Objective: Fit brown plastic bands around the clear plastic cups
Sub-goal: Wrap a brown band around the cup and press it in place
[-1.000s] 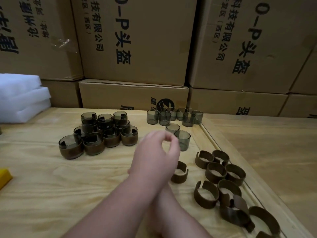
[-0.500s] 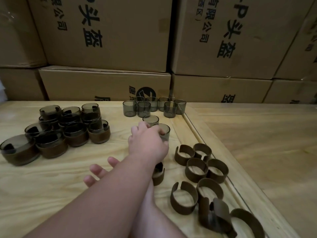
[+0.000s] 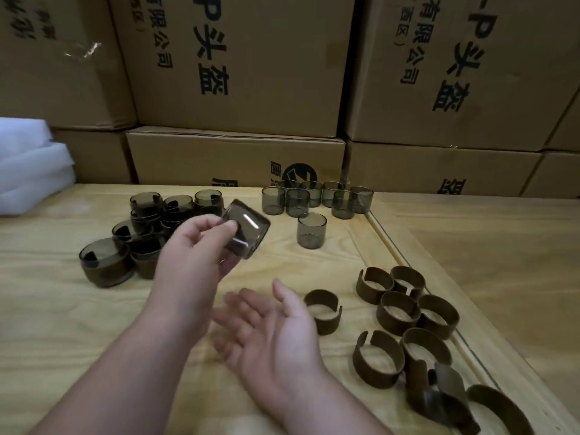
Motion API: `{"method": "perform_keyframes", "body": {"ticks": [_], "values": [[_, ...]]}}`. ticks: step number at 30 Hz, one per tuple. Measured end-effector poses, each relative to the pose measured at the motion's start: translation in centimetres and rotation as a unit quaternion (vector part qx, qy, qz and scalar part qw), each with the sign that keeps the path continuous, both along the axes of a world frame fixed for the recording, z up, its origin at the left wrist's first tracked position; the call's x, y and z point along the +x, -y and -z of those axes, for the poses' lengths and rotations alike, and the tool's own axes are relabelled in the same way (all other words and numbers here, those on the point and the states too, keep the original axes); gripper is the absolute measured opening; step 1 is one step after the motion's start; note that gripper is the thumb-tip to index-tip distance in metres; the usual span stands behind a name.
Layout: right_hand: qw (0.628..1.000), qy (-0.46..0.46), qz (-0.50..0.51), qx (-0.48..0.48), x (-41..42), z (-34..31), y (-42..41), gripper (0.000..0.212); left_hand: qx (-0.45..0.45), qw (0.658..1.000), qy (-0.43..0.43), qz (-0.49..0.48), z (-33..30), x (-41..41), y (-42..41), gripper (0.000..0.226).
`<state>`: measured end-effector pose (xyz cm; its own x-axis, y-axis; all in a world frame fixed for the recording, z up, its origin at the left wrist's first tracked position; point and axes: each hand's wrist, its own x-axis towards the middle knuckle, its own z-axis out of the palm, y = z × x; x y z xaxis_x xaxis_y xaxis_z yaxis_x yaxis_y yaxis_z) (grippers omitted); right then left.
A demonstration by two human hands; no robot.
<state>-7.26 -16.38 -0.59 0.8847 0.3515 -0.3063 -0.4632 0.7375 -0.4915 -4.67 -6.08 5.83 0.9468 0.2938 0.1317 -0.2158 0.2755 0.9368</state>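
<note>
One cup [image 3: 246, 232] tilts, pinched by left hand [image 3: 191, 246] fingers [image 3: 230, 226]; right hand [image 3: 270, 324] lies open, so a loose pinch could drop it.

Printed black text is borne only by the stacked cardboard boxes behind the surface. On the upper centre box [image 3: 238, 61], "P头盔" is read in large characters, with "有限公司" in smaller print to its left. The same "P头盔" and "有限公司", followed by "(西区)", are seen on the box to its right [image 3: 455, 67]. A round black logo is printed on the lower box beneath [image 3: 235, 158]; its adjoining characters are cut off.
</note>
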Motion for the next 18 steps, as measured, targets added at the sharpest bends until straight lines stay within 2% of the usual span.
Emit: {"method": "perform_keyframes", "body": {"ticks": [4,6,10,13,18], "values": [[0.998,0.042,0.024,-0.044,-0.6,-1.0,0.0,0.059,-0.129,0.991,-0.024,-0.013,4.0,-1.5,-4.1,0.01],[0.994,0.063,0.041,-0.082,-0.4,-0.8,-0.4,0.061,-0.161,0.986,-0.031,0.002,5.0,-1.5,-4.5,0.013],[0.971,0.131,0.07,-0.187,1.0,-1.0,-1.5,0.051,-0.148,0.988,-0.011,0.042,5.2,-0.7,-4.2,0.025],[0.925,0.223,0.043,-0.304,2.6,-1.3,-2.4,0.053,-0.127,0.99,-0.013,0.065,5.2,0.1,-3.8,0.033],[0.916,0.249,0.086,-0.303,3.4,-0.3,-3.3,0.061,-0.125,0.987,-0.024,0.093,5.2,0.7,-4.0,0.059]]}}
